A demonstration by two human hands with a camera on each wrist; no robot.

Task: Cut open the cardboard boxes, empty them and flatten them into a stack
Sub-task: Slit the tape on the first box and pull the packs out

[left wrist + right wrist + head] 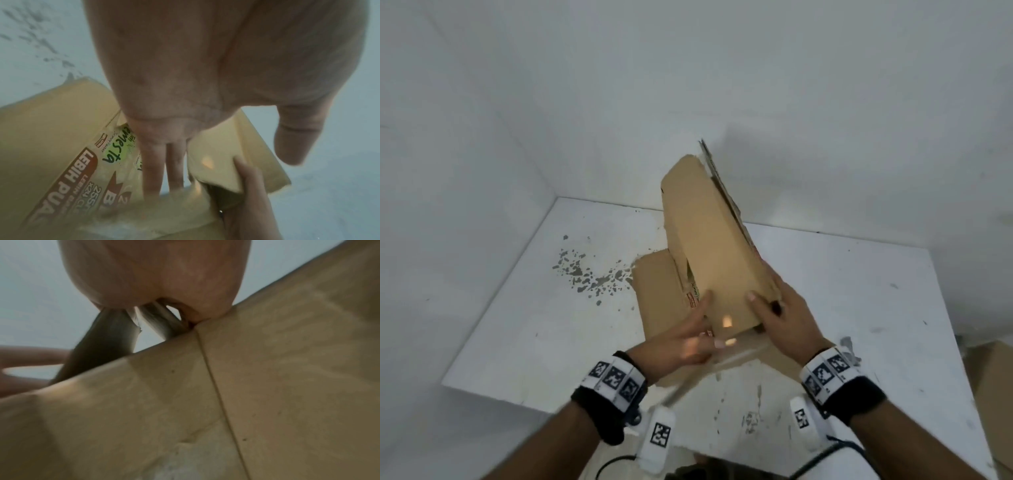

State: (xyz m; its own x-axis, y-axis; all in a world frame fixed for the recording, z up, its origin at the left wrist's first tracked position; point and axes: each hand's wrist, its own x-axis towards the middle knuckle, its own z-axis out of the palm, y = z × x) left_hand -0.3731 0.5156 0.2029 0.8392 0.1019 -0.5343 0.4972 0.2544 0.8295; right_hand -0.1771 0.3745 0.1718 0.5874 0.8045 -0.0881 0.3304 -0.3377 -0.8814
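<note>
A brown cardboard box (709, 246), partly collapsed, is tilted up over the white table (859, 291). My left hand (688, 342) holds its near lower end, thumb up along the left edge and fingers (154, 162) straight against the printed side (68, 170). My right hand (780, 315) grips the lower right edge, thumb on the plain face and fingers (180, 316) curled behind. A flat cardboard sheet (657, 294) lies on the table under the box.
Dark paint chips (582, 274) mark the table to the left of the cardboard. A small grey object (847, 342) lies near my right wrist. More cardboard (995, 383) sits on the floor beyond the table's right edge. White walls close in behind and to the left.
</note>
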